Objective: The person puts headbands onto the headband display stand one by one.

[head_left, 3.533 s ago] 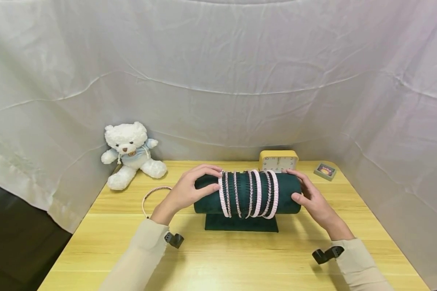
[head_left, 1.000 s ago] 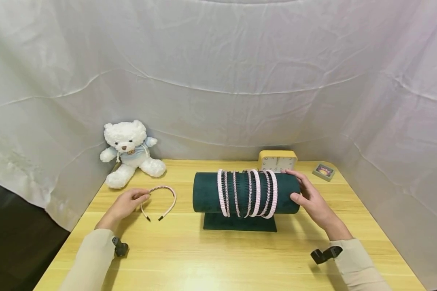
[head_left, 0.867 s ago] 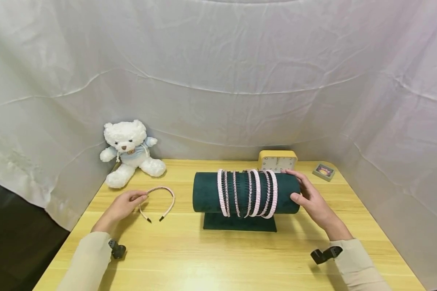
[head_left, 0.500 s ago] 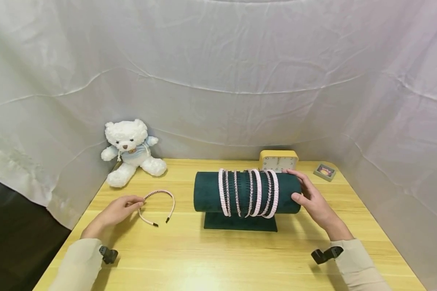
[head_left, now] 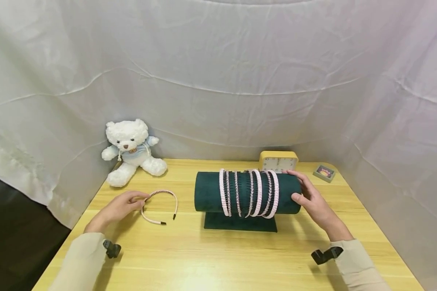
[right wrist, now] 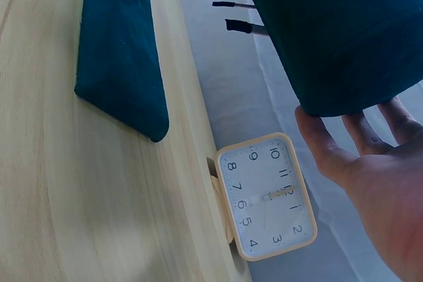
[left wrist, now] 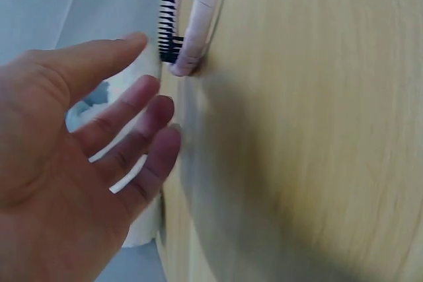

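Observation:
A dark green velvet headband stand [head_left: 212, 192] has a horizontal roll on a flat base. Several pink headbands [head_left: 223, 193], some plain and some braided, are around the roll. My right hand [head_left: 313, 202] holds its right end, thumb in front and fingers behind; in the right wrist view the fingertips [right wrist: 310, 127] meet the end's rim. One loose pink headband [head_left: 176, 202] with dark teeth and black tips lies on the table. By its left side is my left hand [head_left: 120, 208], fingers loosely bent; the left wrist view shows a small gap between the fingertips and the headband [left wrist: 198, 21].
A white teddy bear [head_left: 127, 147] in a blue top sits at the back left. Behind the stand is a yellow clock [head_left: 278, 155], and to its right lies a small grey box [head_left: 324, 173]. Pale cloth [head_left: 218, 81] hangs round the wooden table [head_left: 204, 258].
My left hand has left the roll's left part and gone to the loose headband. That headband has turned, and lately shifted slightly right with the hand. My right hand has stayed on the stand.

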Available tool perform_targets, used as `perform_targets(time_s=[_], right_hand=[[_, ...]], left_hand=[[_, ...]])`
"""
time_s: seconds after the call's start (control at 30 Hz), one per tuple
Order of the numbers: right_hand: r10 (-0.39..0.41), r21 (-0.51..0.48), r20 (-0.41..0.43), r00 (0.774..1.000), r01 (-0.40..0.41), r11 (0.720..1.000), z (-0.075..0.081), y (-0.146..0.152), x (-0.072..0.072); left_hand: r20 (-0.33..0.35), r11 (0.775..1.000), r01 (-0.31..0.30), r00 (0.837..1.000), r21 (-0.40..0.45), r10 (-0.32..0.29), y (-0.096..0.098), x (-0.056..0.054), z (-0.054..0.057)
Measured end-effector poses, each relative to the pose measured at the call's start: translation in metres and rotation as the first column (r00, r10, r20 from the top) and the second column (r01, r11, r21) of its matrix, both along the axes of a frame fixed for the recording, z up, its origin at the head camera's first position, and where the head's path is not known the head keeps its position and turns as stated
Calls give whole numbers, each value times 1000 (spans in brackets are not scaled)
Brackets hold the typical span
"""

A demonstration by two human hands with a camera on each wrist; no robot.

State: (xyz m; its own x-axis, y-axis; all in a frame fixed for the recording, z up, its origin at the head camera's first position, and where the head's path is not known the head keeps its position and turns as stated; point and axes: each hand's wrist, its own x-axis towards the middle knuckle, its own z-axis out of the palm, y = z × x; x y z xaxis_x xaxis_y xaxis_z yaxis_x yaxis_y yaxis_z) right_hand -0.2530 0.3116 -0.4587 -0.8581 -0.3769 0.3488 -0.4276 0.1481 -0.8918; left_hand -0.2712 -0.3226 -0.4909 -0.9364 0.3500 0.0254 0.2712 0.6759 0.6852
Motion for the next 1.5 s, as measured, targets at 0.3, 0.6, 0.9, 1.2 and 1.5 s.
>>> perform_targets(time_s=[0.3,0.6,0.9,1.2,1.5], right_hand=[[23,-21,7,1000,-23,1000,-1,0,-1],[23,-27,13,1000,-23,999,0,-1,-1],[19,-26,13,1000,-19,999,0,0,-1],[34,-40,9,999,-34,999,0,0,-1],[43,-43,13,999,-42,998,0,0,-1]], left_hand=[[-43,999,2,999,-51,-4,6,-8,-11],[-13,995,-76,997,-59,76,12,-8,-14],[-21,991,-118,993,-59,117,12,-5,-12],[-15,991,-124,992,-50,123,21,-7,-16],[46,983,-166,986,80,163,24,-7,-13]])
